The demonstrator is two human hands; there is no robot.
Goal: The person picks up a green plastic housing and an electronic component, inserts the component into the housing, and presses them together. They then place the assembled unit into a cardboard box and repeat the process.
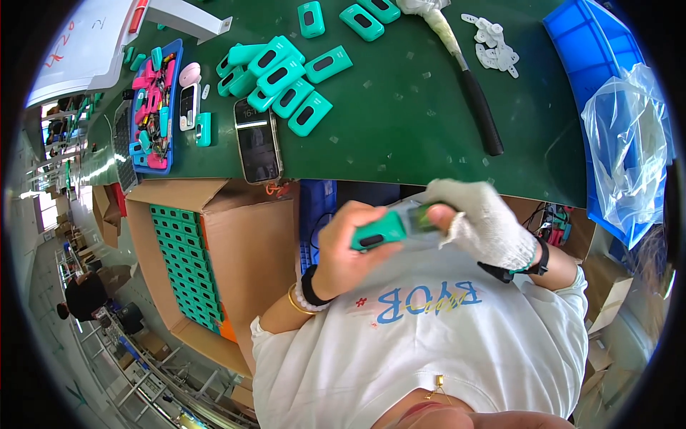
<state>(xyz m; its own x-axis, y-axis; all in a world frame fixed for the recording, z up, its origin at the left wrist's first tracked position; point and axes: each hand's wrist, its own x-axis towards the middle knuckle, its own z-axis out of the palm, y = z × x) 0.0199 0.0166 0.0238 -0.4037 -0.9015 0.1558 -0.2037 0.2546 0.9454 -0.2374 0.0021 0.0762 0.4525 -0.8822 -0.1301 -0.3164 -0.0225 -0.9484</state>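
By the bare left hand [351, 244], a teal device [382, 229] is grasped before the white shirt [429, 350]; between 2 and 3 o'clock of it, a blurred dark piece [423, 217] is pinched by the gloved right hand [484, 222]. From the device, a phone [258, 143] is seen at 10 o'clock, piled teal devices [279, 76] at 11, a black-handled tool [480, 111] at 1, a blue bin [589, 68] at 2.

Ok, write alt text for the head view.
A person's left hand holds a teal casing while their gloved right hand grasps a blurred piece at its end, at a green worktable. Similar casings lie heaped beside a smartphone; more teal pieces sit inside a cardboard box.
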